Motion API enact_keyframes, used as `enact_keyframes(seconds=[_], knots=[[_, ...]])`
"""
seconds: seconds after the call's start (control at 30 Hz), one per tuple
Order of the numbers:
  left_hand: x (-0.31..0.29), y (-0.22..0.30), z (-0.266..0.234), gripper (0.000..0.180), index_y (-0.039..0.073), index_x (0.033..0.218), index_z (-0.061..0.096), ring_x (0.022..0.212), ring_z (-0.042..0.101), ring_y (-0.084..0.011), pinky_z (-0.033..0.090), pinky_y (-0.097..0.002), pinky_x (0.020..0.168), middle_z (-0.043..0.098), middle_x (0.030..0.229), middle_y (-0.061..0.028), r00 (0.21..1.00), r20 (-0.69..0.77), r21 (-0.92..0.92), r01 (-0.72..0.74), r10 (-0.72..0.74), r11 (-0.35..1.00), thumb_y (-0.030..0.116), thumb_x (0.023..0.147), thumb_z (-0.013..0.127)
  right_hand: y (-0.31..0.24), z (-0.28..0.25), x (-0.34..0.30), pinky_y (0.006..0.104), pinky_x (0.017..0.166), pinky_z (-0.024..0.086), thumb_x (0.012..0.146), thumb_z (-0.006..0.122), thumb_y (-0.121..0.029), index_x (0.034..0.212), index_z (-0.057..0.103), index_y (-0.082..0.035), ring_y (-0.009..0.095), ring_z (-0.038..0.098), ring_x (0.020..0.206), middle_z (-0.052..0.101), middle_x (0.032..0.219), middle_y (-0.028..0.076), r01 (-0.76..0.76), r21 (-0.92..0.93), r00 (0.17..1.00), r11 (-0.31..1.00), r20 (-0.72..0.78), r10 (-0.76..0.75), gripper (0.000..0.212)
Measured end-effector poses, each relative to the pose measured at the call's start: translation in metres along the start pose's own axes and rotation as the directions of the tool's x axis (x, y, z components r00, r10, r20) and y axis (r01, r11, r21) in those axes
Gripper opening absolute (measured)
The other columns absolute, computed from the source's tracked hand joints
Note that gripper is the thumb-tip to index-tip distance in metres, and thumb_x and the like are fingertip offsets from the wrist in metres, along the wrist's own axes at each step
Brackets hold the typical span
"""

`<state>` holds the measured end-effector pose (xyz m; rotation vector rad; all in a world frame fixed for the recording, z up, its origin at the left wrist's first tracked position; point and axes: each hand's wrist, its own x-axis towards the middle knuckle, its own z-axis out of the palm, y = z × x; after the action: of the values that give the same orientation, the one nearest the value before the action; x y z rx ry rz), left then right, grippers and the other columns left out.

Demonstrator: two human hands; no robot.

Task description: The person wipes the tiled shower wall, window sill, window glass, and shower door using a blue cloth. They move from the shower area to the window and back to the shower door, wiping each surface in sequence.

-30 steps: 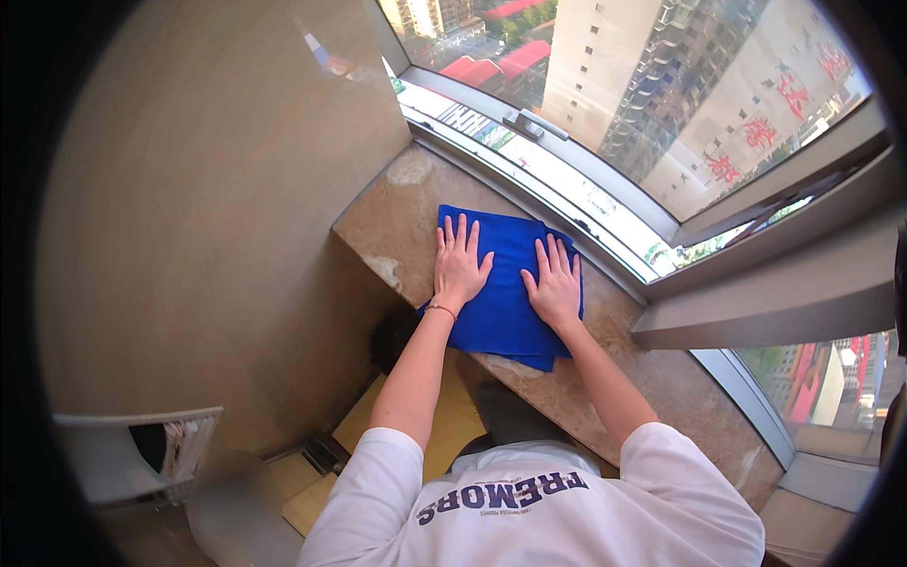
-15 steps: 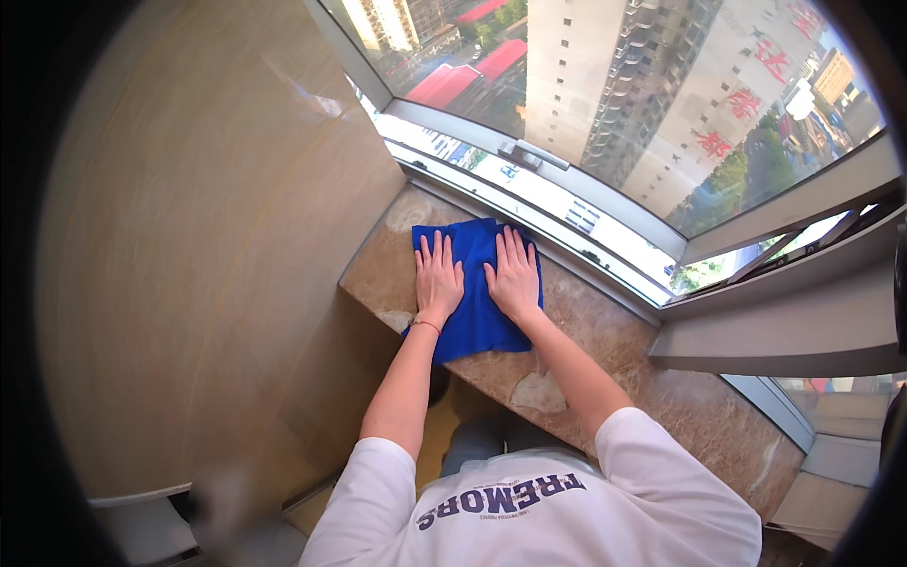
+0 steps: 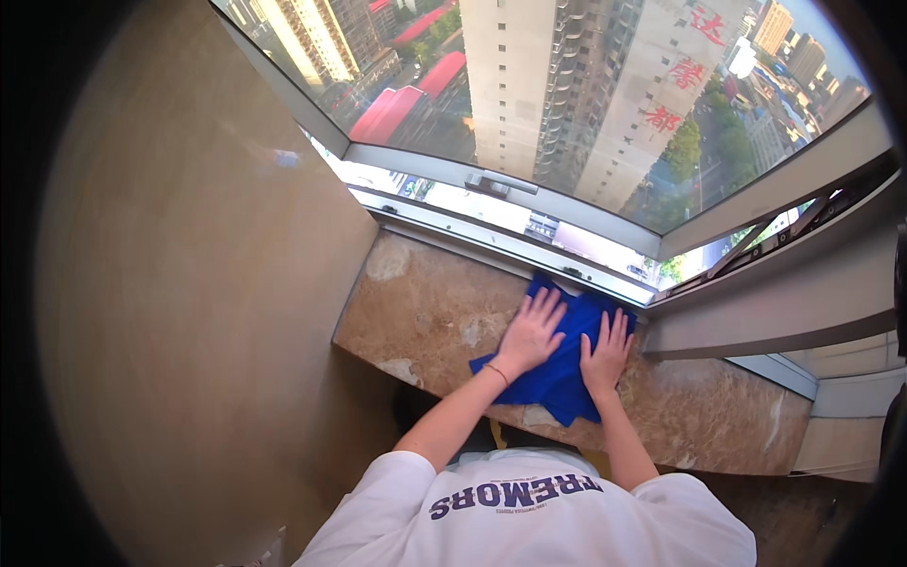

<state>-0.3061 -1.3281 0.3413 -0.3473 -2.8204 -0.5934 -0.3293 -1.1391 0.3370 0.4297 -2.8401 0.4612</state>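
A blue cloth (image 3: pixel 565 378) lies spread and a little rumpled on the brown marble windowsill (image 3: pixel 430 312), its far corners up against the window frame. My left hand (image 3: pixel 532 335) presses flat on the cloth's left part with the fingers spread. On its right part rests my right hand (image 3: pixel 607 356), also flat, the fingers stretched toward the window. One corner of the cloth hangs near the sill's front edge. A thin bracelet (image 3: pixel 495 369) circles my left wrist.
A tilted-out window (image 3: pixel 491 180) with a metal handle (image 3: pixel 501 183) borders the sill's far side. At the left rises a smooth beige wall (image 3: pixel 208 283). A thick grey frame post (image 3: pixel 765 302) juts over the sill on the right. Tall buildings stand outside.
Both hands have slid the blue cloth to the right along the sill, from the left end toward the frame post. The cloth has turned and bunched slightly; the view has shifted too.
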Motion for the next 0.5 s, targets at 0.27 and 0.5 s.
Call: enact_keyframes(seconds=[0.27, 0.5], knots=[[-0.009, -0.095, -0.042, 0.052, 0.009, 0.133, 0.052, 0.13, 0.041, -0.0396, 0.033, -0.0509, 0.109, 0.046, 0.141, -0.0143, 0.972, -0.176, -0.028, 0.152, -0.155, 0.988, 0.025, 0.084, 0.061, -0.094, 0.035, 0.03, 0.0492, 0.112, 0.027, 0.088, 0.057, -0.021, 0.135, 0.047, -0.001, 0.034, 0.035, 0.137, 0.037, 0.148, 0.018, 0.204, 0.114, 0.978, 0.972, 0.029, -0.208, 0.052], [-0.049, -0.224, -0.092, 0.062, 0.006, 0.138, 0.044, 0.135, 0.034, -0.0381, 0.029, -0.0495, 0.111, 0.04, 0.145, -0.0167, 0.887, -0.29, 0.18, 0.418, -0.358, 0.89, 0.032, 0.085, 0.062, -0.212, 0.091, 0.082, 0.0461, 0.111, 0.03, 0.088, 0.058, -0.024, 0.133, 0.048, -0.003, 0.031, 0.037, 0.135, 0.039, 0.146, 0.017, 0.457, 0.274, 0.879, 0.846, 0.009, -0.477, 0.051]])
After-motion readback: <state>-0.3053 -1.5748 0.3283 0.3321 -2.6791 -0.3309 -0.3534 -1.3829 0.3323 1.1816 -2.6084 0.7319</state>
